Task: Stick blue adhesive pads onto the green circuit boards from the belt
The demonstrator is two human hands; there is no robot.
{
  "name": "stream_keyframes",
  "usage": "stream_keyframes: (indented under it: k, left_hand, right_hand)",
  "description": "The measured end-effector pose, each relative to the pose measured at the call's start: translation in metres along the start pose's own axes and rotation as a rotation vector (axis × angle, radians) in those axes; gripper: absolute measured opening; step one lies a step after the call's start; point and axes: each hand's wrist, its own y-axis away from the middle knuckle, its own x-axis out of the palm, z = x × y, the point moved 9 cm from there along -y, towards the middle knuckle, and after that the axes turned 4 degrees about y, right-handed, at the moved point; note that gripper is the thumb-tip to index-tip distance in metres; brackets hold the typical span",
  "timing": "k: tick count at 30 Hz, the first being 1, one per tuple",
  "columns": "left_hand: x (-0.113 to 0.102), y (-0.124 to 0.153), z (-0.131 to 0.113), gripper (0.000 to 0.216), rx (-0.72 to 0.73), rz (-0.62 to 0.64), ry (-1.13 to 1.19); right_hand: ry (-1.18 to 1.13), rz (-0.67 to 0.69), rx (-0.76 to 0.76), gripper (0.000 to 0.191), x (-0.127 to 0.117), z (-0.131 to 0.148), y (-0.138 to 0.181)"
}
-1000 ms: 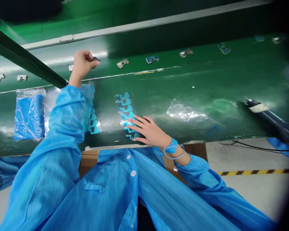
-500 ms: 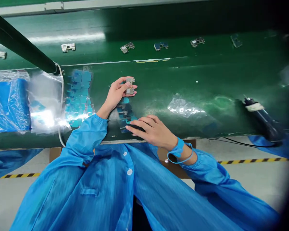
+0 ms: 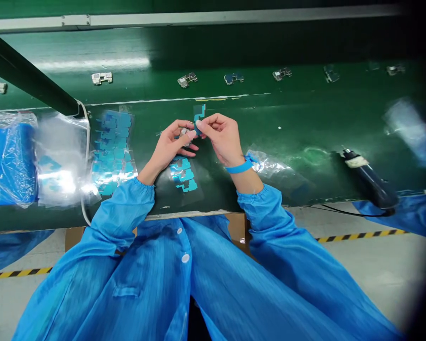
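My left hand [image 3: 173, 142] is closed on a small circuit board [image 3: 185, 136], mostly covered by the fingers. Close beside it, my right hand [image 3: 223, 135] pinches a blue film sticker [image 3: 199, 116] between thumb and finger. The sticker stands upright over the board's right end; whether the two touch I cannot tell. Below the hands, a sheet of blue die-cut stickers [image 3: 185, 175] lies on the green bench [image 3: 156, 199]. A wider sheet of the same stickers [image 3: 113, 142] is farther left.
Several circuit boards [image 3: 102, 78] lie in a row along the back. At left are a bagged blue stack [image 3: 10, 163], clear plastic bags [image 3: 60, 161], a white cable [image 3: 87, 161] and a slanted green post [image 3: 31, 71]. A clear bag [image 3: 270, 166] and an electric screwdriver [image 3: 369, 177] lie to the right.
My right hand has risen from the small sticker sheet to the left hand, now with a blue sticker in its pinch. My left hand has tilted the board and covers more of it.
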Motion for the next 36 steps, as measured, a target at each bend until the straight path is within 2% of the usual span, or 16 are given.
stream_keyframes:
  k: [3, 6, 10, 15, 18, 21, 24, 27, 30, 36]
  left_hand:
    - [-0.003, 0.000, 0.000, 0.052, 0.015, -0.045, -0.073]
    - [-0.009, -0.002, 0.000, 0.050, 0.034, -0.086, -0.108]
    - [-0.009, -0.001, 0.000, 0.047, 0.027, -0.077, -0.132]
    - [-0.006, 0.000, 0.001, 0.045, 0.009, -0.059, -0.100]
    - [-0.010, -0.001, 0.001, 0.061, 0.035, -0.061, -0.058]
    - [-0.017, -0.003, -0.002, 0.074, 0.085, -0.066, -0.055]
    - [-0.016, -0.003, -0.003, 0.066, 0.066, -0.040, -0.041]
    - [-0.011, 0.001, -0.005, 0.064, 0.022, -0.046, -0.037]
    - [-0.005, 0.005, -0.008, 0.065, -0.002, -0.062, -0.043]
    - [-0.002, 0.008, -0.009, 0.051, -0.052, -0.082, -0.057]
  right_hand:
    - [-0.001, 0.059, 0.010, 0.057, 0.005, -0.008, -0.002]
    - [0.134, 0.045, -0.137, 0.045, -0.007, 0.007, 0.005]
    - [0.392, 0.043, -0.339, 0.033, -0.017, 0.031, 0.012]
    - [0.491, 0.073, -0.421, 0.032, -0.016, 0.040, 0.015]
    - [0.407, 0.057, -0.353, 0.037, -0.020, 0.034, 0.013]
    - [0.255, 0.115, -0.230, 0.045, -0.016, 0.023, 0.012]
    - [0.135, 0.206, -0.137, 0.052, -0.004, 0.017, 0.016]
    - [0.119, 0.279, -0.051, 0.056, 0.008, 0.013, 0.022]
    - [0.168, 0.304, 0.003, 0.061, 0.012, 0.011, 0.025]
    - [0.194, 0.330, 0.031, 0.068, 0.012, 0.012, 0.026]
